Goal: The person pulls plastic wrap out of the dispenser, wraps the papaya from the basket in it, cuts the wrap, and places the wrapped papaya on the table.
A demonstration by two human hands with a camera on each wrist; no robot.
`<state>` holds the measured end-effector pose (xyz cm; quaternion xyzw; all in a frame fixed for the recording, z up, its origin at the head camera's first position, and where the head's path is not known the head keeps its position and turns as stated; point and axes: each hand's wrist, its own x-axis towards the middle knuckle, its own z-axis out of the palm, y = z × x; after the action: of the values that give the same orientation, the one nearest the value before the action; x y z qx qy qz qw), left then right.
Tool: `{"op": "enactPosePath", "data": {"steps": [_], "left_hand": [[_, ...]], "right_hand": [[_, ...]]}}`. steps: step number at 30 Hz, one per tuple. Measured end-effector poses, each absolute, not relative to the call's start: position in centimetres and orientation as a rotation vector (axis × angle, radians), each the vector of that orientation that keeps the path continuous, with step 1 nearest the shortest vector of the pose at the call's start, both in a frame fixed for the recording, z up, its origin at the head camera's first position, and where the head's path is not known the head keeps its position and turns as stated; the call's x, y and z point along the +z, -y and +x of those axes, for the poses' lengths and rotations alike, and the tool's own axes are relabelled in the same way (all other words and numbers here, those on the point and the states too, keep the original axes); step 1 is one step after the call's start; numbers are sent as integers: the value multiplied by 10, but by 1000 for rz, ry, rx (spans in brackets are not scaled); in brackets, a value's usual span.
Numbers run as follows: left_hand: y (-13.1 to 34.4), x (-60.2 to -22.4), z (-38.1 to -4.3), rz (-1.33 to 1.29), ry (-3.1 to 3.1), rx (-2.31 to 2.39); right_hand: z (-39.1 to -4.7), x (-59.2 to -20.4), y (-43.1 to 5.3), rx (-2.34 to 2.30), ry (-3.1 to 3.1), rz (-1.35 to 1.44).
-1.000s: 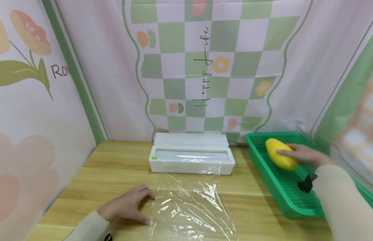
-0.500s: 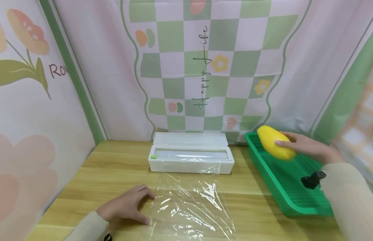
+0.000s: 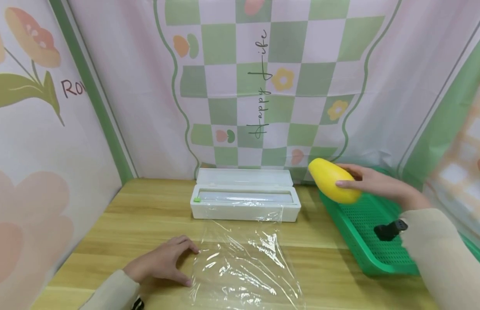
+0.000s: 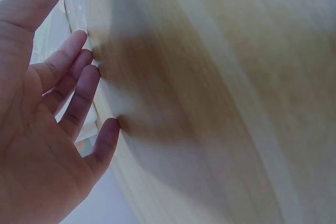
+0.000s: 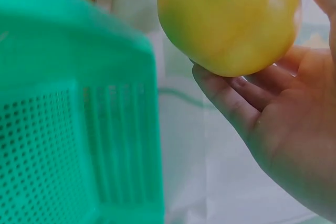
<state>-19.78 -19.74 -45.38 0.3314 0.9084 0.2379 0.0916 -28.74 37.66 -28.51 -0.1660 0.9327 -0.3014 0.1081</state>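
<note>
Head view: the left hand (image 3: 164, 260), loosely spread and holding nothing, rests between the table's (image 3: 147, 215) left edge and the plastic film (image 3: 243, 267); rightward, above the basket's (image 3: 371, 263) far-left corner, the yellow fruit (image 3: 326, 178) slants down to the right, the right hand (image 3: 379, 183) (much the nearer) gripping it, film leftward and below.

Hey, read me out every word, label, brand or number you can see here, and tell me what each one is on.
"Happy Life", running sideways up the checked back cloth.
"Ro", on the left cloth; the next letter is cut off by the green stripe.
No readable text shows on the white box, yellow fruit or green basket.
</note>
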Motion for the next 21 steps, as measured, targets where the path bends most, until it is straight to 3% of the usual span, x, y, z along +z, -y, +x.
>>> {"op": "enactPosePath", "data": {"steps": [21], "left_hand": [[197,-450,-196,961,-2685,721]], "right_hand": [[-262,-315,-265,-1035,-2410,-862]]}}
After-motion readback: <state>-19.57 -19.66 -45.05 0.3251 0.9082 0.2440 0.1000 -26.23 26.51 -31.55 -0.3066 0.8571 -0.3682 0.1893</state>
